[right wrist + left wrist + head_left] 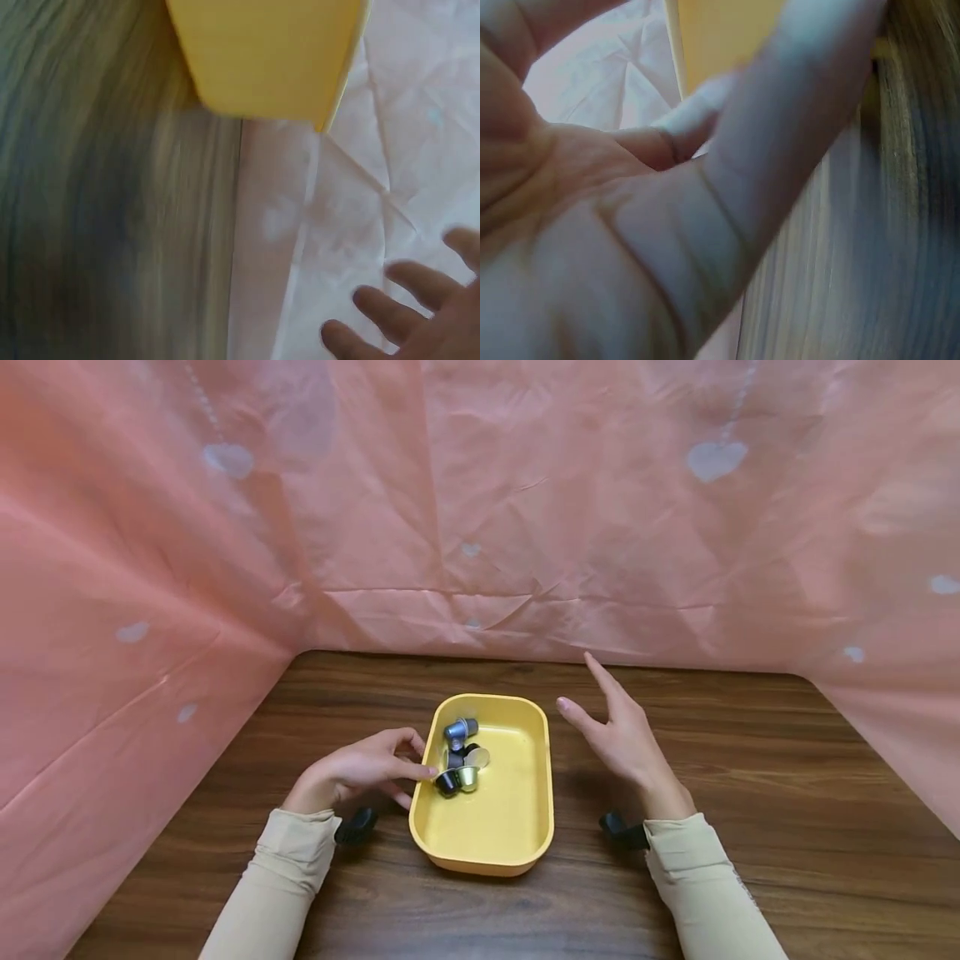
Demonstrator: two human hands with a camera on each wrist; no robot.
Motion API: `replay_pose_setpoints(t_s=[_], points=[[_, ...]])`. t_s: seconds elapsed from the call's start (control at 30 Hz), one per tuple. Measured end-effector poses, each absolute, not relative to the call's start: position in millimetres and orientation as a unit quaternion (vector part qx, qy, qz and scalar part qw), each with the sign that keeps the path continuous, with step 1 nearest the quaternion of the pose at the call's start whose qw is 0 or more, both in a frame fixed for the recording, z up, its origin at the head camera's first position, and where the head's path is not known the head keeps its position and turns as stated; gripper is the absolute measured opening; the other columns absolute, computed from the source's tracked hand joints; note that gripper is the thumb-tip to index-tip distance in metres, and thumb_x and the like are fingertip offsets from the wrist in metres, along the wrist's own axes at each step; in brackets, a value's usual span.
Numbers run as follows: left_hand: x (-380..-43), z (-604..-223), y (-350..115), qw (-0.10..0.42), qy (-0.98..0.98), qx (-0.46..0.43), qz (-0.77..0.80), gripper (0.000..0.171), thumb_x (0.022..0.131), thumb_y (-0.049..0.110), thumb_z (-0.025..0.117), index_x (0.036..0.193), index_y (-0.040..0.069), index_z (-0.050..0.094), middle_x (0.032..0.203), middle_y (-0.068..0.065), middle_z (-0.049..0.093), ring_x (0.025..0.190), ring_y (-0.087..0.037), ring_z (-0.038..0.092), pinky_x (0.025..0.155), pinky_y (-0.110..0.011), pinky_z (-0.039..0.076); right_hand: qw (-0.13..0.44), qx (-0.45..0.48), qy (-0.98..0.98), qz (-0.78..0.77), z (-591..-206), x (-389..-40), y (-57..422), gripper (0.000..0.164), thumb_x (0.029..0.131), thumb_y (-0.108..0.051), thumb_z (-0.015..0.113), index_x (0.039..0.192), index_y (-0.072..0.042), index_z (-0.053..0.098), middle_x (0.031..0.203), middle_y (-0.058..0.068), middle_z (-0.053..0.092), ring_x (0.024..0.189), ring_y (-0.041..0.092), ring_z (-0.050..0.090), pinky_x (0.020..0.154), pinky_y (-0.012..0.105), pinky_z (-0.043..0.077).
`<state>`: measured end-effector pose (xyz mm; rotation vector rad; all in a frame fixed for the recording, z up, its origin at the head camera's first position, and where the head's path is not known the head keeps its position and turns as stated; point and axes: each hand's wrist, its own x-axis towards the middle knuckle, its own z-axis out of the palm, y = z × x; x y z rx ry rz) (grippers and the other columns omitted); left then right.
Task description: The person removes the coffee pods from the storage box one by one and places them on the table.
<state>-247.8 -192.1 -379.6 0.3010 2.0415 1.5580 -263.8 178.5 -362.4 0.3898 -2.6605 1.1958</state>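
A yellow rectangular tray (487, 852) stands on the wooden table between both hands. Several coffee capsules are gathered along its left side, among them a blue capsule (454, 732), a light green capsule (467, 779) and a black capsule (447, 783). My left hand (367, 768) is at the tray's left wall, fingers loosely bent, one fingertip over the rim beside the black capsule. In the left wrist view, that hand's palm and fingers hide much of the tray. To the right of the tray, my right hand (626, 743) hovers apart from it, fingers spread, holding nothing.
The dark wooden table (750, 760) extends to both sides of the tray. Pink cloth (525, 510) with pale hearts rises behind the table and along its sides. Dark straps are at both wrists, below the cream sleeves (292, 868).
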Motion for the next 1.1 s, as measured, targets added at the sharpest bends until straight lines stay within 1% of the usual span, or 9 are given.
replay_pose_setpoints(t_s=[0.07, 0.17, 0.37, 0.5, 0.63, 0.7, 0.8, 0.97, 1.1], points=[[-248, -378, -193, 0.274, 0.761, 0.112, 0.577, 0.023, 0.098, 0.009, 0.075, 0.105, 0.0, 0.055, 0.106, -0.013, 0.066, 0.09, -0.022, 0.074, 0.073, -0.039, 0.07, 0.096, 0.13, -0.896, 0.413, -364, -263, 177, 0.083, 0.103, -0.061, 0.064, 0.171, -0.042, 0.019, 0.179, 0.003, 0.025, 0.166, 0.035, 0.024, 0.133, 0.066, 0.026], [-247, -377, -193, 0.274, 0.764, 0.108, 0.575, 0.021, 0.099, 0.006, 0.074, 0.094, 0.004, 0.054, 0.098, -0.008, 0.064, 0.088, -0.019, 0.072, 0.072, -0.037, 0.07, 0.092, 0.135, -0.896, 0.414, -360, -263, 175, 0.082, 0.103, -0.061, 0.064, 0.17, -0.042, 0.022, 0.179, 0.003, 0.027, 0.166, 0.034, 0.025, 0.133, 0.065, 0.026], [-245, -375, -192, 0.272, 0.762, 0.102, 0.578, 0.021, 0.101, 0.006, 0.072, 0.092, 0.006, 0.053, 0.097, -0.005, 0.063, 0.088, -0.017, 0.069, 0.072, -0.036, 0.07, 0.075, 0.142, -0.897, 0.413, -349, -260, 171, 0.079, 0.103, -0.062, 0.062, 0.17, -0.039, 0.027, 0.178, 0.002, 0.029, 0.166, 0.033, 0.026, 0.134, 0.064, 0.026], [-245, -376, -191, 0.272, 0.76, 0.101, 0.582, 0.021, 0.1, 0.005, 0.071, 0.091, 0.006, 0.052, 0.096, -0.006, 0.063, 0.088, -0.017, 0.068, 0.071, -0.037, 0.07, 0.062, 0.146, -0.897, 0.414, -343, -256, 167, 0.075, 0.103, -0.062, 0.062, 0.167, -0.035, 0.036, 0.173, 0.004, 0.04, 0.162, 0.033, 0.033, 0.132, 0.063, 0.03], [-246, -377, -190, 0.274, 0.759, 0.1, 0.582, 0.021, 0.101, 0.005, 0.071, 0.091, 0.007, 0.052, 0.097, -0.006, 0.063, 0.088, -0.017, 0.069, 0.07, -0.037, 0.07, 0.056, 0.149, -0.892, 0.423, -332, -250, 160, 0.069, 0.102, -0.061, 0.066, 0.159, -0.027, 0.051, 0.16, 0.007, 0.057, 0.15, 0.032, 0.053, 0.124, 0.059, 0.045], [-245, -377, -190, 0.276, 0.759, 0.1, 0.581, 0.021, 0.101, 0.005, 0.07, 0.092, 0.006, 0.052, 0.099, -0.007, 0.063, 0.088, -0.018, 0.07, 0.07, -0.038, 0.07, 0.048, 0.149, -0.889, 0.429, -325, -245, 156, 0.066, 0.1, -0.06, 0.07, 0.153, -0.023, 0.058, 0.154, 0.006, 0.063, 0.14, 0.03, 0.063, 0.116, 0.056, 0.054], [-245, -376, -191, 0.279, 0.759, 0.101, 0.58, 0.02, 0.102, 0.006, 0.069, 0.092, 0.006, 0.052, 0.101, -0.008, 0.062, 0.088, -0.019, 0.07, 0.069, -0.038, 0.07, 0.038, 0.152, -0.883, 0.443, -316, -237, 149, 0.06, 0.098, -0.055, 0.075, 0.145, -0.018, 0.065, 0.145, 0.005, 0.07, 0.127, 0.028, 0.072, 0.108, 0.052, 0.061], [-244, -376, -192, 0.278, 0.756, 0.097, 0.585, 0.019, 0.102, 0.006, 0.068, 0.092, 0.006, 0.052, 0.104, -0.011, 0.064, 0.088, -0.02, 0.072, 0.071, -0.039, 0.07, 0.041, 0.165, -0.88, 0.444, -308, -231, 136, 0.047, 0.099, -0.043, 0.078, 0.135, -0.013, 0.072, 0.124, 0.009, 0.079, 0.113, 0.027, 0.078, 0.101, 0.047, 0.064], [-244, -376, -191, 0.279, 0.753, 0.091, 0.588, 0.019, 0.101, 0.006, 0.068, 0.092, 0.006, 0.051, 0.105, -0.012, 0.065, 0.089, -0.02, 0.073, 0.072, -0.04, 0.07, 0.036, 0.173, -0.886, 0.429, -308, -233, 125, 0.039, 0.098, -0.035, 0.08, 0.129, -0.013, 0.075, 0.116, 0.007, 0.08, 0.105, 0.024, 0.078, 0.096, 0.043, 0.064]])
